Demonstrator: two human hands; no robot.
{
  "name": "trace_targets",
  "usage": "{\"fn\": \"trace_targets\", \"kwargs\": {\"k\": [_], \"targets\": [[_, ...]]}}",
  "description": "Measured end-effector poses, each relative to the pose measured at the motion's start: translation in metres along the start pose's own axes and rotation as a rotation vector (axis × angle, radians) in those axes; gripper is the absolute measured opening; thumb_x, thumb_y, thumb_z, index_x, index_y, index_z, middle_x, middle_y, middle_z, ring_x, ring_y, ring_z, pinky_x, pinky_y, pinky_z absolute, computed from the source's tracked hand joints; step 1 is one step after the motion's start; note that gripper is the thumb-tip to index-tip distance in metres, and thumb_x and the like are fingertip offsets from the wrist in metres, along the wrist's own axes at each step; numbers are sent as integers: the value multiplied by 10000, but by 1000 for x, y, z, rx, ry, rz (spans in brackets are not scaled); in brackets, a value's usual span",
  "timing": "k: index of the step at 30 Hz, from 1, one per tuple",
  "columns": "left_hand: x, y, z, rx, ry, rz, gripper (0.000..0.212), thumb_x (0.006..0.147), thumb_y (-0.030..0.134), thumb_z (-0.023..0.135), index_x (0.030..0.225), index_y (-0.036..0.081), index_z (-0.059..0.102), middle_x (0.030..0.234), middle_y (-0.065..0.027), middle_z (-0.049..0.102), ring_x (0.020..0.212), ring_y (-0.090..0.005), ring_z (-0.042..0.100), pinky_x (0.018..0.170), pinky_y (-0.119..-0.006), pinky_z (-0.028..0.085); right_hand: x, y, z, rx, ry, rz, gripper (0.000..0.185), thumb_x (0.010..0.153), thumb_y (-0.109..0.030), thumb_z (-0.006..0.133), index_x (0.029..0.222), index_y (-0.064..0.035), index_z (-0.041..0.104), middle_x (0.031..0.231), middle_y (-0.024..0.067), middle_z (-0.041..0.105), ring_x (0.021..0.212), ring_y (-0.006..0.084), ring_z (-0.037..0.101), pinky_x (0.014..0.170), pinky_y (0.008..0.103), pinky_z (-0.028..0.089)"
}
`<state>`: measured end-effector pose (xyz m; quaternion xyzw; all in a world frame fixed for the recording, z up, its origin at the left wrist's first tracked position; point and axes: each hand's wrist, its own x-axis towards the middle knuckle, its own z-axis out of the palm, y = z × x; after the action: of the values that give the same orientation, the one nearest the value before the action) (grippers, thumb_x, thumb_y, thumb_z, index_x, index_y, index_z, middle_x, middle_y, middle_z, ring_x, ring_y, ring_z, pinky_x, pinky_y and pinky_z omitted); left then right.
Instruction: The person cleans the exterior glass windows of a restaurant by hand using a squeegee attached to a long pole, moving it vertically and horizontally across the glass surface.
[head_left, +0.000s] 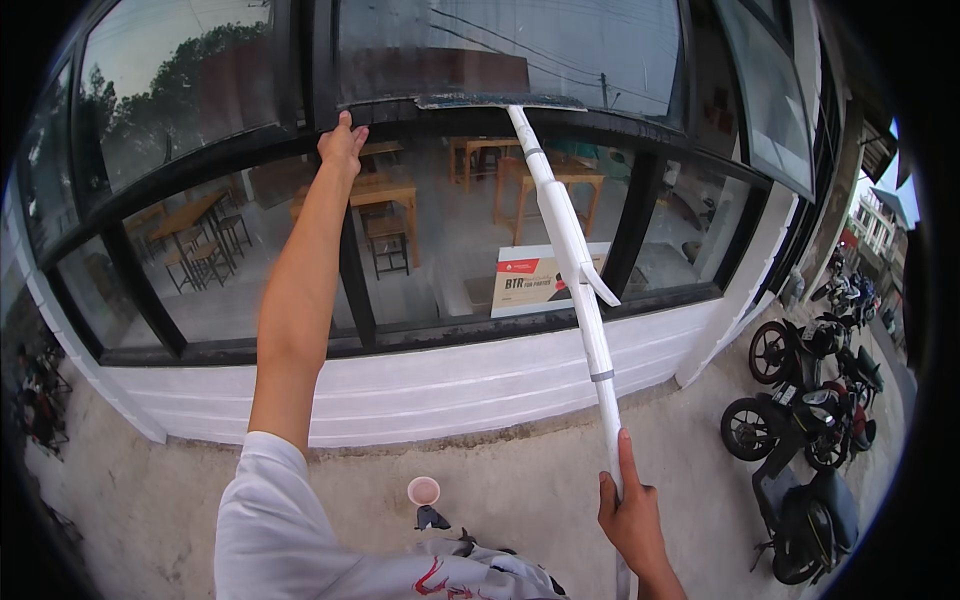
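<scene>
My right hand grips the lower part of a white squeegee handle, its index finger laid along the shaft. The wide squeegee head rests at the bottom edge of an upper window pane, against the black frame. A small lever or trigger sticks out from the handle midway. My left arm is stretched up, and my left hand touches the black window frame left of the squeegee head. Its fingers are partly spread and hold nothing. Streaks and haze mark the upper glass.
A small pink tub stands on the concrete ground near my feet. Several motorcycles are parked at the right. An opened window sash juts out at upper right. Behind the lower glass are wooden tables, stools and a printed sign.
</scene>
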<state>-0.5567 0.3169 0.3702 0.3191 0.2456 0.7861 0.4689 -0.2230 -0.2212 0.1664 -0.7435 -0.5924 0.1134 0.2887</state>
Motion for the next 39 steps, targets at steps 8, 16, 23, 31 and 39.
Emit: {"fn": "trace_targets", "kwargs": {"k": [8,16,23,31,39], "targets": [[-20,3,5,-31,-1,43,463,940,217,667,1125,-125,417,1079,-222,587,970,-318,666,766,-322,620,5,8,7,182,265,-173,587,928,-40,571,1483,-57,385,576,124,543,437,134,495,465,269,402],[-23,4,1,-4,-13,52,425,949,220,655,1129,-92,431,1088,-209,581,986,-311,662,788,-326,610,176,-118,-65,269,497,-397,572,973,-75,518,1518,-154,362,820,196,690,635,174,661,615,325,508],[-13,11,-5,10,-53,3,423,955,224,646,1149,-93,446,1099,-204,595,998,-314,664,800,-330,609,291,-228,-131,201,646,-546,518,982,-277,501,1483,-175,414,770,213,668,673,373,662,710,440,517],[-19,22,-6,27,-129,-153,576,1003,283,553,1387,-93,347,1430,-211,430,1221,-303,564,925,-337,568,340,-305,-140,149,740,-671,527,973,-255,481,1481,-135,407,616,100,595,446,219,566,458,373,503],[-33,36,-17,9,-207,-185,693,1026,334,402,1539,11,66,1554,-146,305,1283,-302,519,1015,-456,488,330,-315,-110,88,710,-735,540,941,-170,470,1454,-62,340,795,231,676,719,438,672,679,529,538]]}}
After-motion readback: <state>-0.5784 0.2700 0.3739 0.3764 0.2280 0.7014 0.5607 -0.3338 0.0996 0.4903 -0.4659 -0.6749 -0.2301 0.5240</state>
